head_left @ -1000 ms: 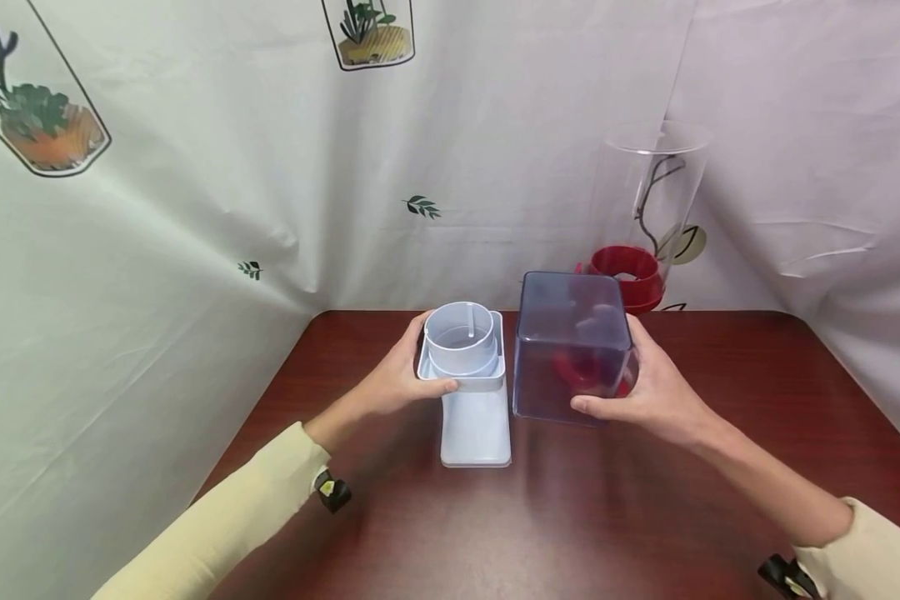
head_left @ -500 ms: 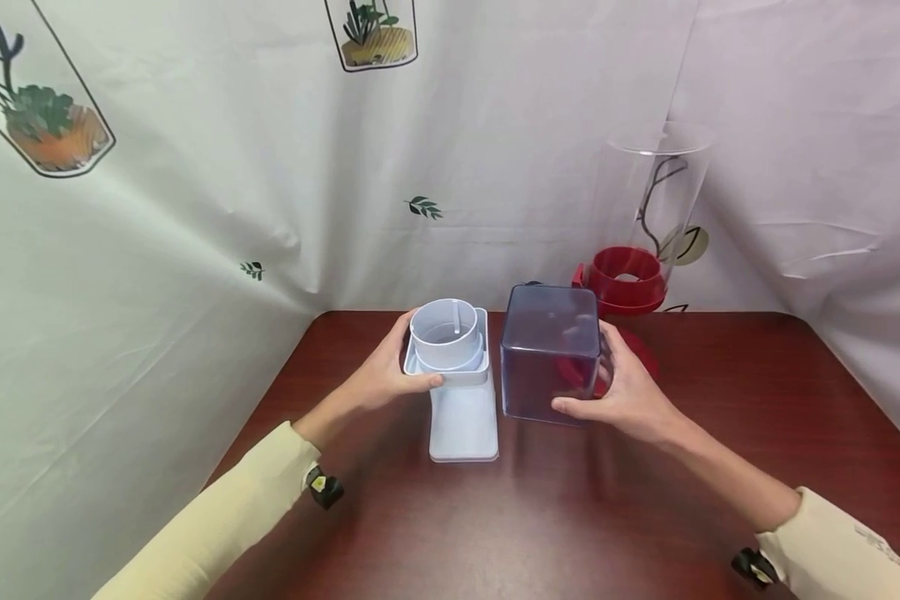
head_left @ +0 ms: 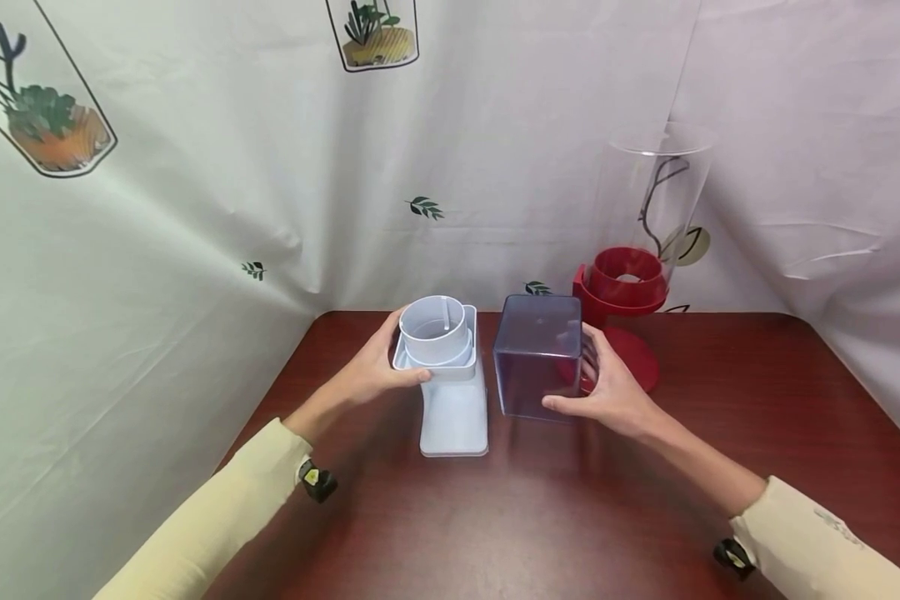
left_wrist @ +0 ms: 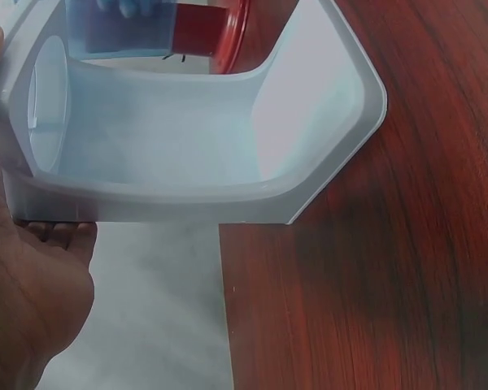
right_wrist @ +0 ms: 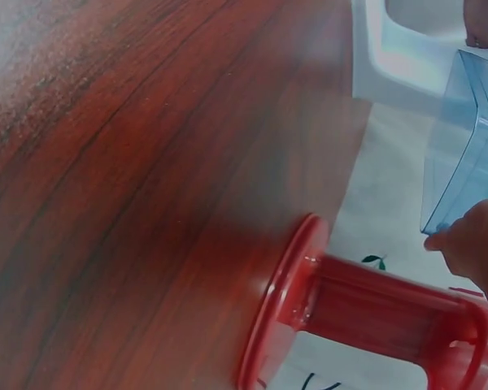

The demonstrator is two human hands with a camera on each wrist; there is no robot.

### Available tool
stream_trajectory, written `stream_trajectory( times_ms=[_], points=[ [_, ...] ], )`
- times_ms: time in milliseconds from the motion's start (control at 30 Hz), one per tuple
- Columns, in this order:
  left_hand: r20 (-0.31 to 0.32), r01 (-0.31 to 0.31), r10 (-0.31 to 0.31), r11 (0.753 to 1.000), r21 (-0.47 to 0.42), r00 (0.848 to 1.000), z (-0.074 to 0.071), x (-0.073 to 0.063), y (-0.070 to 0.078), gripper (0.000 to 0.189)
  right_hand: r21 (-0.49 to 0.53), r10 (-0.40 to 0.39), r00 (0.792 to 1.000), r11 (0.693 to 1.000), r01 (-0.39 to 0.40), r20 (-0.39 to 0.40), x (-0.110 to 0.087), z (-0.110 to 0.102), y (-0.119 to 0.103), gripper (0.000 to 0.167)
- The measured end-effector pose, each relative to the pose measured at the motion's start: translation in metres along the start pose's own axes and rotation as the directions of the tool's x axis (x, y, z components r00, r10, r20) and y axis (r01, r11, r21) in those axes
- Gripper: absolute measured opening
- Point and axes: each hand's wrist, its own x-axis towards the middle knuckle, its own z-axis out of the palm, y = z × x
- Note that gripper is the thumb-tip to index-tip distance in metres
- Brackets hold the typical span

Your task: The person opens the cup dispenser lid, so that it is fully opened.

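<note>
My left hand (head_left: 367, 369) grips the upper tray of a white plastic dispenser stand (head_left: 453, 417), thumb along its front edge. A round collar (head_left: 432, 329) rises from that tray, and a flat foot extends below. The left wrist view shows the stand's C-shaped side (left_wrist: 159, 195) with the palm at its top end. To the right, my right hand (head_left: 618, 387) holds a see-through blue-grey square container (head_left: 537, 354) by its right side, thumb in front and fingers behind. A gap separates container and stand. Whether the stand's foot touches the table cannot be told.
Behind my right hand stands a red dispenser stand (head_left: 628, 283) with a tall clear cylinder (head_left: 663, 183) on top; its round base (right_wrist: 281, 313) shows in the right wrist view. The dark red wooden table (head_left: 495, 533) ends at a white patterned curtain (head_left: 495, 125).
Both hands have moved left, carrying the white stand and the square container with them. The container now covers less of the red stand. Both grips stay the same.
</note>
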Motion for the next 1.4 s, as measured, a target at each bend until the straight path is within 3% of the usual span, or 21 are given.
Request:
stream_trajectory(
  times_ms=[267, 667, 1200, 1400],
  points=[
    [0.014, -0.003, 0.003, 1.0, 0.01, 1.0, -0.007, 0.001, -0.001, 0.101, -0.026, 0.018, 0.999, 1.0, -0.017, 0.034, 0.008, 0.01, 0.014, 0.111],
    [0.012, 0.014, -0.015, 0.999, 0.046, 1.0, -0.016, 0.004, -0.005, 0.098, -0.074, 0.106, 0.99, 0.992, -0.099, 0.091, 0.014, 0.025, 0.03, 0.116],
    [0.019, 0.026, -0.027, 0.998, 0.061, 0.999, -0.023, 0.005, -0.008, 0.099, -0.036, 0.169, 0.977, 0.985, -0.166, 0.126, 0.023, 0.032, 0.043, 0.118],
    [0.017, 0.034, -0.035, 0.998, 0.058, 0.999, -0.026, 0.005, -0.01, 0.098, -0.013, 0.14, 0.98, 0.99, -0.139, 0.139, 0.029, 0.035, 0.044, 0.118]
  ],
)
